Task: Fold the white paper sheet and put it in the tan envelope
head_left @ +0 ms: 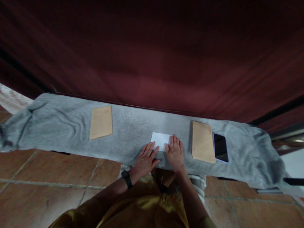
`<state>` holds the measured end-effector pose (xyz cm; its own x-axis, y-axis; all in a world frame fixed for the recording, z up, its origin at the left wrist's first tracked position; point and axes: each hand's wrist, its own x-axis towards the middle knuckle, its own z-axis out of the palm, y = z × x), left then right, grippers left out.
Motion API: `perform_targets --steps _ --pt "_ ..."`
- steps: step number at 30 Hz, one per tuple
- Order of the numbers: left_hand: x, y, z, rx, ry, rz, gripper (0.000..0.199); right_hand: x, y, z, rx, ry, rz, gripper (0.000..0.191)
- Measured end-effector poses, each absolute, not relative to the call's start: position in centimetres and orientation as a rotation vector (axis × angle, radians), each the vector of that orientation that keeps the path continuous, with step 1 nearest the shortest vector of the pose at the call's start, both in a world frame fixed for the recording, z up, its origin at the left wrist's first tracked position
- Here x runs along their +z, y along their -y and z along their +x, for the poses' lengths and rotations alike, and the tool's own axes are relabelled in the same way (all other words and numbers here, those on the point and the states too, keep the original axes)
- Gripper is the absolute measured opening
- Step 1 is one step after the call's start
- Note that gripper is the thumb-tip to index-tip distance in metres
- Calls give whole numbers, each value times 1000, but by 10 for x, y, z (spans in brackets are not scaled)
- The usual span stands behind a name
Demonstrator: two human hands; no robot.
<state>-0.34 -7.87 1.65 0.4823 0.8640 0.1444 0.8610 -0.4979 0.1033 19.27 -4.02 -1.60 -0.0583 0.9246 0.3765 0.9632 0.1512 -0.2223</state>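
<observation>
A small white sheet of paper (161, 139) lies flat on the grey cloth in front of me. My left hand (146, 158) rests at its lower left corner, fingers stretched out and thumb apart. On the paper's right edge lies my right hand (174, 152), palm down, with its fingers extended. Both hands touch the paper's edges without gripping it. To the right of my right hand is a stack of brown envelopes (203, 142). A single brown envelope (101, 122) lies farther off to the left.
Grey cloth (130, 126) covers the long, narrow table, bunched at both ends. A phone (220, 147) with a dark screen lies beside the envelope stack. Behind the table hangs a dark red curtain (156, 58). Brown floor tiles (64, 170) show below.
</observation>
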Motion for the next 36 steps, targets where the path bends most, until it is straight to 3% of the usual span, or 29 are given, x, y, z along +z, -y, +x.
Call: perform_targets --steps 10,21,33,36 --pt "13 79 -6 295 -1546 2747 60 -8 81 173 -78 2210 -1627 50" --pt "19 83 -5 319 -1649 2655 58 -12 102 204 -148 2107 -1743 57" --pt "36 -23 20 347 -1629 2382 47 -13 102 201 -143 2070 -1758 57" --pt "41 -37 20 353 -1618 2352 36 -14 102 201 -129 2035 -1734 57"
